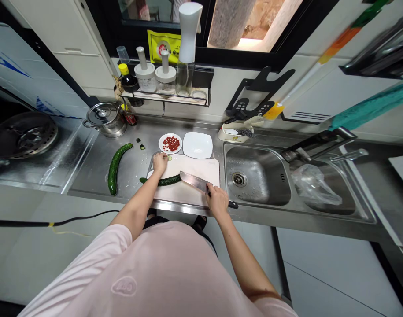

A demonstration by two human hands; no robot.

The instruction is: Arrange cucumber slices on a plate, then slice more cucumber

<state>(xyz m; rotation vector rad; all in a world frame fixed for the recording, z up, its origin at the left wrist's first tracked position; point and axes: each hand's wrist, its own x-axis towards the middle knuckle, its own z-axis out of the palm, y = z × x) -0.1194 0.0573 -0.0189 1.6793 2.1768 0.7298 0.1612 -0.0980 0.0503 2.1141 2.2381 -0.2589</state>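
Note:
My right hand is wrapped round the handle of a kitchen cleaver. Its blade slants over the white cutting board, the tip close to the right end of a dark green cucumber lying across the board. At the board's far left corner, my left hand has its fingers pinched together at a pale green cucumber slice. A second, whole cucumber lies on the steel counter to the left, with small dark cut ends near it.
Behind the board stand a plate of chopped red pieces and a white square plate. A steel pot is at the back left, a wok farther left. The sink adjoins on the right. A spice rack hangs above.

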